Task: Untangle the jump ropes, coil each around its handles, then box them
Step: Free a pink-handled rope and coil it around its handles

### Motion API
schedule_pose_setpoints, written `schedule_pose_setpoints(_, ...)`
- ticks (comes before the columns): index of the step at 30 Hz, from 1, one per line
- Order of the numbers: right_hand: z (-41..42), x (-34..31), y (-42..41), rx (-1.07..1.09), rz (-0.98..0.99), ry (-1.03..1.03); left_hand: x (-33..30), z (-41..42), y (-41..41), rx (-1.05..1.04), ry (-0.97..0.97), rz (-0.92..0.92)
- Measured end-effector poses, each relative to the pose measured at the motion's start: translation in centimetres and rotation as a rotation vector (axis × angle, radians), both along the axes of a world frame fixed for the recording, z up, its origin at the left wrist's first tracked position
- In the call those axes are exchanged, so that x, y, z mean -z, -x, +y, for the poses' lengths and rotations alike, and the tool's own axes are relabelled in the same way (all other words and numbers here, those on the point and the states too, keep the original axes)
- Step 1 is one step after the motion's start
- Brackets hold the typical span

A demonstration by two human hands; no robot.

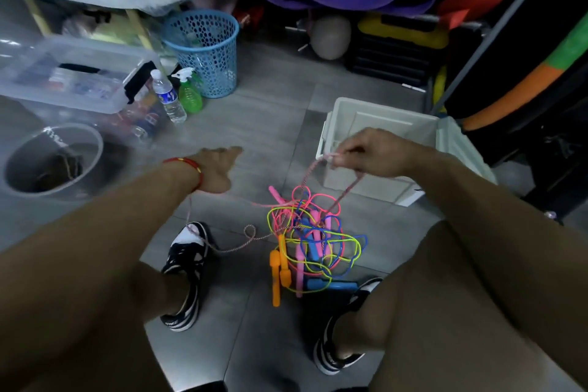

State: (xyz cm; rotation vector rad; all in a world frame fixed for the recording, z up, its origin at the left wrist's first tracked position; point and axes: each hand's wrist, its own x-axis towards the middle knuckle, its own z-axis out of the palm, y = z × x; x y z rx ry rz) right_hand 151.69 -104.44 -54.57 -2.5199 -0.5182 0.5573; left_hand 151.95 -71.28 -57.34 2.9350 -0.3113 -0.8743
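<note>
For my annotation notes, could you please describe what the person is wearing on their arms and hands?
Both arms are bare, with no sleeves or gloves in view. The left hand has a thin red cord bracelet with small yellow beads at the wrist. The right hand and its wrist show nothing worn.

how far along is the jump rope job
Early. Nothing looks done: the white box shows no ropes, and none is coiled. In hand: the right hand pinches the pink twisted rope, drawing it from the tangled pile; left hand holds its other stretch. Untangling, coiling, boxing remain.
</note>
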Motion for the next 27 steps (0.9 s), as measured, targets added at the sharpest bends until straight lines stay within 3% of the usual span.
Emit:
schedule_pose_setpoints(2, 4.0, -0.9, 0.2, -0.096, -0.161, -0.01, -1.7, -4.1, 2.5, 0.058, 0.336, -0.051)
schedule_pose_setpoints(4, 6.9, -1.1, 0.7, -0.125, -0.224, -0.02, -2.0, -5.9, 3.3, 0.0, 0.644, 0.009)
schedule_pose_setpoints(5, 7.7, -1.1, 0.8, -0.118, -0.241, -0.035, -1.6, -6.0, 3.3, -0.044, 0.703, 0.03)
schedule_pose_setpoints(8, 8.0, -0.4, 0.4, -0.108, -0.234, -0.047, -2.7, -4.6, 3.0, -0.035, 0.678, -0.093)
schedule_pose_setpoints(10, 6.4, 0.4, -0.7, -0.105, -0.168, 0.057, -3.2, -3.1, 2.2, -0.104, 0.705, -0.203)
schedule_pose_setpoints(14, 1.2, 2.8, -2.4, -0.104, 0.121, 0.271, -2.7, 0.9, 0.3, -0.372, 0.642, -0.453)
schedule_pose_setpoints(16, 0.1, 3.3, -2.7, -0.093, 0.159, 0.261, -2.1, 2.7, -0.9, -0.555, 0.609, -0.494)
schedule_pose_setpoints(18, 0.6, 3.0, -2.6, -0.057, 0.075, 0.188, -1.5, 3.8, -1.8, -0.599, 0.42, -0.442)
schedule_pose_setpoints(20, 2.3, 1.9, -2.0, -0.017, 0.011, 0.01, -1.1, 3.7, -1.5, -0.475, 0.051, -0.358)
schedule_pose_setpoints(21, 3.2, 1.2, -1.5, -0.004, 0.007, -0.067, -0.8, 3.0, -0.9, -0.356, -0.033, -0.344)
schedule_pose_setpoints(22, 4.2, 0.6, -1.1, -0.012, -0.02, -0.11, -0.5, 2.0, -0.1, -0.23, 0.024, -0.348)
schedule_pose_setpoints(25, 6.7, -0.5, 0.2, -0.102, -0.193, -0.085, -0.5, -3.0, 3.0, 0.096, 0.539, -0.218)
schedule_pose_setpoints(27, 7.4, -1.0, 0.7, -0.135, -0.255, -0.077, -0.5, -5.2, 4.0, 0.158, 0.675, -0.173)
